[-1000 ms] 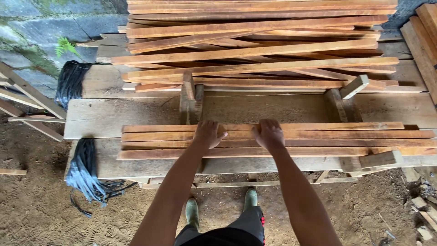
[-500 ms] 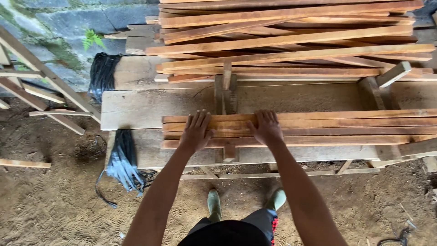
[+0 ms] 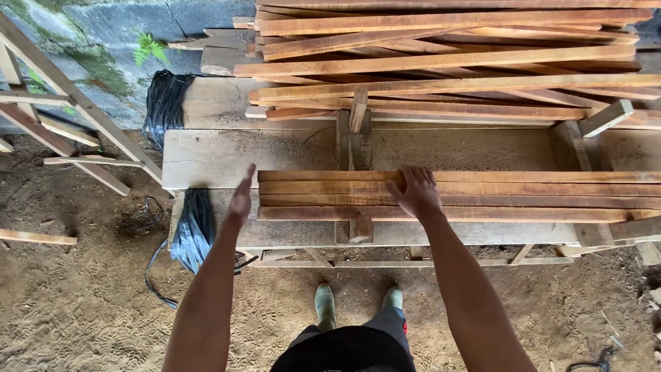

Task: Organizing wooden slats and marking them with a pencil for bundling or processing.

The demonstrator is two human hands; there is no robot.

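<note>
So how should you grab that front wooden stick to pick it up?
Probably by the front slat's bare left end, coming from the near edge. It lies flat and long, outermost in the row, so fingers can curl under it. The right hand presses the middle; the left hand hangs open beside that end.

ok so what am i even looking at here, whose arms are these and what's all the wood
This is one picture from a camera worn on a person's head, looking down, so the two bare arms reaching away from you are that person's own. Their green boots stand on the dirt floor below.

In front of them is a rough wooden bench. On it lies a neat row of long thin slats, side by side. The right hand rests flat on top of the slats. The left hand is open, turned on edge, just beyond the left ends of the slats; whether it touches them is hard to tell. Neither hand grips anything.

Behind is a bigger, looser pile of slats. Bundles of black straps hang off the bench's left end.
</note>
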